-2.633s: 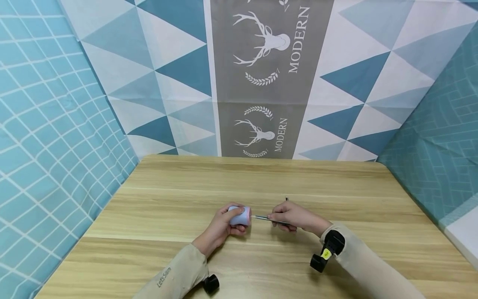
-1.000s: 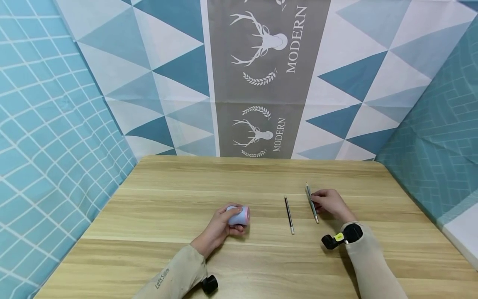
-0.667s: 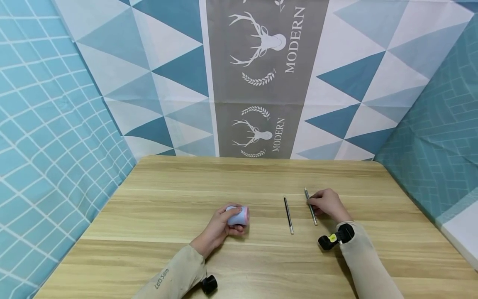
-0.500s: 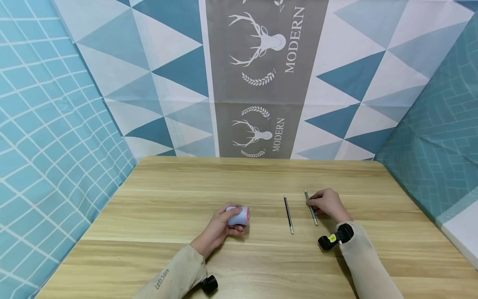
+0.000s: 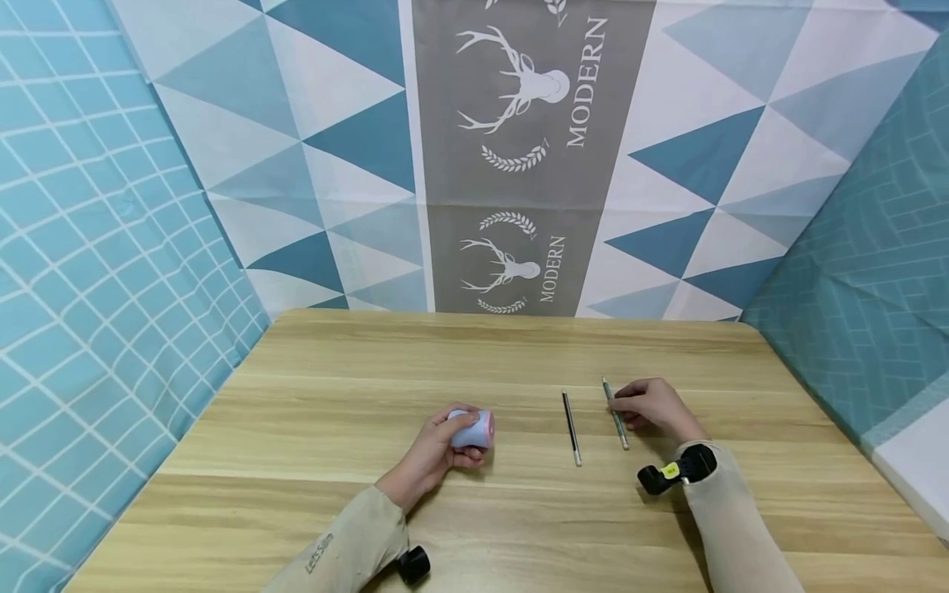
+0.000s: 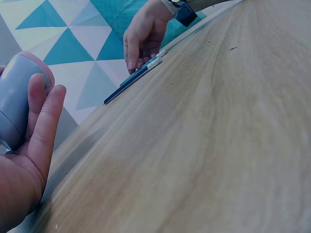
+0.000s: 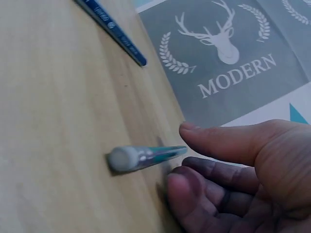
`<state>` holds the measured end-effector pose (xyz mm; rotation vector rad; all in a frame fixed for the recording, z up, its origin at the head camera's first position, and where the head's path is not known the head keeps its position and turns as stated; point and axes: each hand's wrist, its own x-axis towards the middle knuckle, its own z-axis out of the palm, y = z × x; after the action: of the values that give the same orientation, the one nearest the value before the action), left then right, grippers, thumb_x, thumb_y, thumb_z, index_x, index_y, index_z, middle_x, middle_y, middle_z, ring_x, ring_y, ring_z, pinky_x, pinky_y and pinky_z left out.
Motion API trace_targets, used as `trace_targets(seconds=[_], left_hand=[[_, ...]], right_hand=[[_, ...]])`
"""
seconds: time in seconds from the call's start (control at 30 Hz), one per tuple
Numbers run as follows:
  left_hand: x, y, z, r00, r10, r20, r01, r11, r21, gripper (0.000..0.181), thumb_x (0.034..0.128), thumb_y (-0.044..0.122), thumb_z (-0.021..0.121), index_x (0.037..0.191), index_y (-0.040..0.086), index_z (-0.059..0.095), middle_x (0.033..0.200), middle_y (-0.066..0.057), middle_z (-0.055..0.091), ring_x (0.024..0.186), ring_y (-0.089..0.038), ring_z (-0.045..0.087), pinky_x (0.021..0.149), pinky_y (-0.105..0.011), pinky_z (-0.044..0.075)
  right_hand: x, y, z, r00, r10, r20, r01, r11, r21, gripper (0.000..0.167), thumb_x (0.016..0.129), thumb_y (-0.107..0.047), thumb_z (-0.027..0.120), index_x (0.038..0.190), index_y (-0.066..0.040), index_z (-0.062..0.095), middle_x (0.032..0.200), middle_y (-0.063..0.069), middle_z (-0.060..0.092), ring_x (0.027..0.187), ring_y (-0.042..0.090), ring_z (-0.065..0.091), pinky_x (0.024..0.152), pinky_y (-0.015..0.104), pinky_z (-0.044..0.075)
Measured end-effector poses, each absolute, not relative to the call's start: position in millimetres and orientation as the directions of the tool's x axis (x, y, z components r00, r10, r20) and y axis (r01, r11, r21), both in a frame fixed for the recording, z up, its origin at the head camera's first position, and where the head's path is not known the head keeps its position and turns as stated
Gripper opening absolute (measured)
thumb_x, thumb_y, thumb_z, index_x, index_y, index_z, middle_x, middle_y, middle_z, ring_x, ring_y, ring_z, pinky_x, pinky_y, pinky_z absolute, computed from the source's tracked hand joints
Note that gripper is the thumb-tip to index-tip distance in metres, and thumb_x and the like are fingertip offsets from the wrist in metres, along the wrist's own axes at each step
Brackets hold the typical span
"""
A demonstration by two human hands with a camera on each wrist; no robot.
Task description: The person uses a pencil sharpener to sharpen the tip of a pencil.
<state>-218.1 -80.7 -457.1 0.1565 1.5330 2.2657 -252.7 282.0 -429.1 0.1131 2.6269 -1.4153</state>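
Observation:
My left hand (image 5: 437, 449) grips a light blue pencil sharpener (image 5: 469, 429), a small rounded barrel whose pink end faces right. In the left wrist view, two fingers (image 6: 43, 121) lie extended along the sharpener (image 6: 17, 97). A green pencil (image 5: 617, 420) with a pale eraser end lies on the table beside my right hand (image 5: 652, 405). In the right wrist view, the thumb and fingers stand apart around the far end of the green pencil (image 7: 158, 154), without visibly pinching it. To its left lies a dark blue pencil (image 5: 572, 428), roughly parallel.
The wooden table (image 5: 334, 371) spreads around both hands. Patterned cloth (image 5: 511, 206) hangs behind its back edge, with blue cloths at either side. A white surface (image 5: 915, 461) borders the right edge. Wrist cameras (image 5: 413, 565) are strapped to both forearms.
The right hand has moved right, away from the sharpener, with the green pencil, which now lies on the table with the fingers apart from it. The left hand stays put, still gripping the sharpener.

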Motion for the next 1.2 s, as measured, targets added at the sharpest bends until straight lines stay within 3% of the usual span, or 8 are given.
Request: trace_targets(seconds=[0.47,0.6,0.83,1.0,1.2], left_hand=[[-218,-80,-456,-0.915,0.385,-0.125,-0.261,-0.326,0.909,0.010,0.0962,0.016,0.058,0.103,0.013,0.065,0.088,-0.016,0.058,0.054,-0.011,0.064,0.058,-0.030,0.062],[-218,-80,-456,-0.915,0.384,-0.125,-0.262,-0.329,0.907,0.010,0.0959,0.016,0.059,0.104,0.013,0.065,0.088,-0.016,0.058,0.054,-0.011,0.064,0.059,-0.031,0.062],[-218,-81,-457,-0.912,0.393,-0.119,-0.261,-0.332,0.906,0.010,0.0958,0.016,0.059,0.103,0.014,0.066,0.088,-0.016,0.058,0.054,-0.011,0.064,0.058,-0.030,0.062],[-218,-81,-457,-0.911,0.396,-0.119,-0.261,-0.328,0.908,0.010,0.0956,0.016,0.059,0.103,0.014,0.065,0.088,-0.016,0.058,0.054,-0.011,0.064,0.058,-0.030,0.062],[-218,-80,-456,-0.909,0.401,-0.116,-0.258,-0.323,0.910,0.009,0.0955,0.016,0.059,0.102,0.014,0.065,0.088,-0.016,0.058,0.055,-0.012,0.064,0.058,-0.031,0.062]], right_hand=[[-244,279,-399,-0.978,-0.125,-0.164,0.081,0.500,-0.862,0.053,0.096,-0.023,0.067,0.131,0.013,0.053,0.099,0.018,0.068,0.077,0.022,0.067,0.068,0.038,0.062],[-243,264,-398,-0.963,-0.210,-0.172,0.065,0.434,-0.899,0.054,0.095,-0.023,0.068,0.130,0.015,0.051,0.094,0.019,0.067,0.073,0.024,0.068,0.065,0.038,0.062],[-244,239,-415,-0.926,-0.265,-0.269,0.142,0.416,-0.898,0.041,0.096,-0.021,0.066,0.115,0.014,0.060,0.081,0.015,0.069,0.064,0.020,0.069,0.059,0.037,0.063],[-243,226,-424,-0.928,-0.234,-0.291,0.154,0.469,-0.869,0.032,0.094,-0.022,0.069,0.102,0.009,0.066,0.072,0.013,0.067,0.057,0.018,0.067,0.054,0.034,0.062],[-241,217,-430,-0.954,-0.148,-0.259,0.142,0.537,-0.832,0.023,0.085,-0.019,0.079,0.081,0.001,0.068,0.063,0.008,0.062,0.048,0.014,0.061,0.046,0.031,0.059]])
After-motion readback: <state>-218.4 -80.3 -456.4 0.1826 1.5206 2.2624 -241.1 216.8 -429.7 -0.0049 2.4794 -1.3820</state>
